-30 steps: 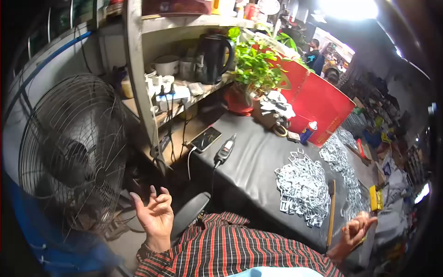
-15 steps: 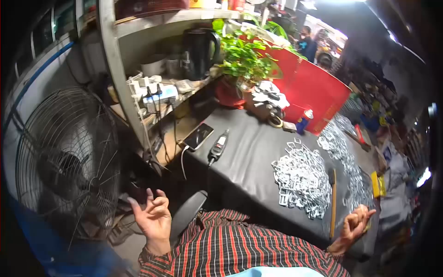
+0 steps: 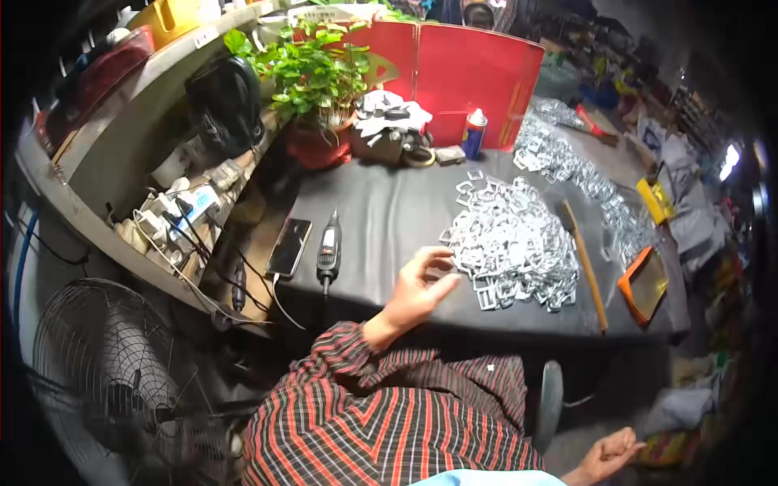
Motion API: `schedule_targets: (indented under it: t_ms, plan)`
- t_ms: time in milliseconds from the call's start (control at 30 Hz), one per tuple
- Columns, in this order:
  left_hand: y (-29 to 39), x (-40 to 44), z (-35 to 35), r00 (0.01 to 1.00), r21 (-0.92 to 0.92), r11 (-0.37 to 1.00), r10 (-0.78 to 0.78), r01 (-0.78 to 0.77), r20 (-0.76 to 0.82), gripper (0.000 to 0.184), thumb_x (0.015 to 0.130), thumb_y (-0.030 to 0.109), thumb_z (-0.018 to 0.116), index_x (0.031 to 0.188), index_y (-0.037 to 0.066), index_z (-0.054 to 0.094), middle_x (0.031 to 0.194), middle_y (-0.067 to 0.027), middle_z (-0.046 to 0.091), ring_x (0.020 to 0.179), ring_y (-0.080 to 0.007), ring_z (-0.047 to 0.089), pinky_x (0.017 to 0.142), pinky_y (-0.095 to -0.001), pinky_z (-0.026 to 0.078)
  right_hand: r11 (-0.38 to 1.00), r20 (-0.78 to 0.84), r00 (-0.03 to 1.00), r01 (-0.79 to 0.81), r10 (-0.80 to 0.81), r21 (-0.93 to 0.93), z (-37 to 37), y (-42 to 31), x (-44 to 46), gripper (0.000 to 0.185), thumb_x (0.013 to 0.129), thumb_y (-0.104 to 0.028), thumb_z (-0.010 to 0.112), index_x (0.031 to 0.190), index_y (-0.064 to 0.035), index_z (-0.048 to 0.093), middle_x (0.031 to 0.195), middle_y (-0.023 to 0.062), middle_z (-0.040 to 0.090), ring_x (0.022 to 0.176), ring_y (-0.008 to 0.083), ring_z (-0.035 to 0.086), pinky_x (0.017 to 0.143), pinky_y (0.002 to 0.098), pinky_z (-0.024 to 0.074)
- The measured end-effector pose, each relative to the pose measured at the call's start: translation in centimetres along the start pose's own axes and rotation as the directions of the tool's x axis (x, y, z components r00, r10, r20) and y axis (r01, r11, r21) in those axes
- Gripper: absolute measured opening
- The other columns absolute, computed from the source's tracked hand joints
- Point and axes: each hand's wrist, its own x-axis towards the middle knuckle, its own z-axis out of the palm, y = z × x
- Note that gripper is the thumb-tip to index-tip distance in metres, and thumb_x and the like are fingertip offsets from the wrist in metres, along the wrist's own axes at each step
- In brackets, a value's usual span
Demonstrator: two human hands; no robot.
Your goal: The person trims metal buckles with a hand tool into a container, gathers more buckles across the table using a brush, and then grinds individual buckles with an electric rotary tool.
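My left hand (image 3: 417, 287) is over the front of the table at the left edge of a heap of small silvery metal frames (image 3: 519, 239), which look like buckles. Its thumb and fingers are apart and nothing shows between them; whether the fingertips touch the heap I cannot tell. Low at the right, off the table, my right hand (image 3: 612, 455) hangs with loosely bent fingers, one reaching out, and no object visible in it. Beside the heap lies a long wooden-handled tool (image 3: 590, 275). Left of my left hand is a dark rotary tool (image 3: 328, 249).
A phone (image 3: 289, 247) on a white cable lies at the table's left. Behind are a potted plant (image 3: 320, 130), a spray can (image 3: 474, 134) and a red board (image 3: 478, 73). More metal pieces (image 3: 575, 166) and an orange-edged item (image 3: 643, 285) lie right. A wire fan (image 3: 121, 373) stands lower left.
My view has turned toward the table. My left hand has moved from beside the fan to the edge of the metal heap. My right hand has dropped away from the table's right side.
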Motion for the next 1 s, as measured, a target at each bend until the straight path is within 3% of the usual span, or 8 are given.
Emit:
schedule_targets:
  t_ms: [67,100,333,467,567,633,800,1000]
  plan:
    - [-0.7,1.1,-1.4,0.967,0.527,0.826,0.253,-0.2,-0.031,0.045,0.085,0.02,0.07,0.127,0.008,0.055,0.122,-0.0166,0.054,0.117,-0.0326,0.049,0.097,-0.0444,0.042,0.998,-0.177,0.983,-0.062,0.055,-0.033,-0.6,2.4,-1.8,0.036,0.09,-0.029,0.07,0.071,-0.0121,0.044,0.065,-0.0038,0.031,0.053,0.0075,0.028,0.051,0.0262,0.0242]
    - [-1.1,1.4,-2.3,0.87,0.88,0.363,0.482,-0.306,0.103,0.054,0.082,0.022,0.072,0.13,0.009,0.054,0.126,-0.0201,0.052,0.121,-0.0379,0.046,0.105,-0.0477,0.037,0.998,-0.197,0.979,-0.06,0.052,-0.036,-0.9,3.9,-1.8,0.036,0.09,-0.029,0.07,0.071,-0.0121,0.044,0.065,-0.0038,0.031,0.053,0.0075,0.028,0.051,0.0262,0.0242]
    - [-6.9,0.1,-18.0,0.773,0.908,0.252,0.478,0.335,-0.418,0.066,0.078,0.027,0.075,0.136,0.006,0.05,0.129,-0.0275,0.049,0.119,-0.0447,0.046,0.105,-0.0508,0.038,0.398,-0.192,0.785,-0.49,0.59,-0.776,-0.6,19.2,6.8,0.012,0.097,-0.014,0.057,0.09,-0.0042,0.053,0.069,-0.0009,0.046,0.051,0.0043,0.037,0.046,0.0193,0.0292]
    - [-10.2,0.0,-21.7,0.869,0.872,0.353,0.239,0.338,-0.434,0.072,0.079,0.027,0.076,0.14,0.003,0.044,0.107,-0.0247,0.063,0.096,-0.0388,0.061,0.091,-0.0466,0.049,0.048,-0.072,0.498,-0.224,0.864,-0.973,0.0,30.7,9.9,0.017,0.096,-0.015,0.062,0.088,-0.001,0.059,0.075,0.0002,0.057,0.06,0.0054,0.049,0.051,0.0226,0.0373]
    - [-10.6,0.0,-21.0,0.868,0.875,0.42,0.309,0.241,-0.388,0.071,0.08,0.023,0.075,0.139,0.002,0.042,0.1,-0.0221,0.063,0.09,-0.0339,0.062,0.084,-0.0437,0.051,0.126,0.01,0.398,-0.267,0.917,-0.955,0.8,36.9,9.5,0.016,0.097,-0.019,0.062,0.097,-0.003,0.06,0.08,0.0007,0.061,0.065,0.0048,0.053,0.056,0.0211,0.0429]
    - [-8.1,-1.3,-16.9,0.827,0.32,0.896,-0.085,0.307,-0.555,0.067,0.083,0.014,0.073,0.14,0.003,0.041,0.101,-0.0146,0.063,0.086,-0.0208,0.062,0.076,-0.0327,0.052,0.187,-0.074,0.489,-0.463,0.869,-0.867,2.1,38.2,7.0,0.018,0.097,-0.021,0.062,0.099,-0.0037,0.061,0.083,0.0019,0.062,0.071,0.0068,0.057,0.061,0.0226,0.0466]
    - [-3.6,-6.3,-1.2,0.979,0.352,0.926,-0.077,0.14,-0.187,0.067,0.079,0.01,0.076,0.138,0.003,0.044,0.104,-0.0129,0.063,0.087,-0.0179,0.062,0.074,-0.0297,0.052,0.614,-0.241,0.643,-0.766,0.727,-0.191,3.7,37.2,3.8,0.027,0.095,-0.029,0.063,0.101,-0.003,0.064,0.079,0.0029,0.063,0.07,0.0158,0.064,0.068,0.0268,0.0524]
    - [-5.6,-9.8,8.6,0.888,0.553,0.696,0.329,-0.458,0.322,0.056,0.074,0.011,0.078,0.126,0.005,0.058,0.107,-0.0165,0.065,0.096,-0.0337,0.063,0.083,-0.0386,0.053,0.735,-0.39,0.811,-0.571,0.436,-0.366,-3.0,29.7,3.7,0.031,0.096,-0.028,0.06,0.106,0.0011,0.062,0.088,0.0105,0.066,0.074,0.0232,0.066,0.073,0.0363,0.0565]
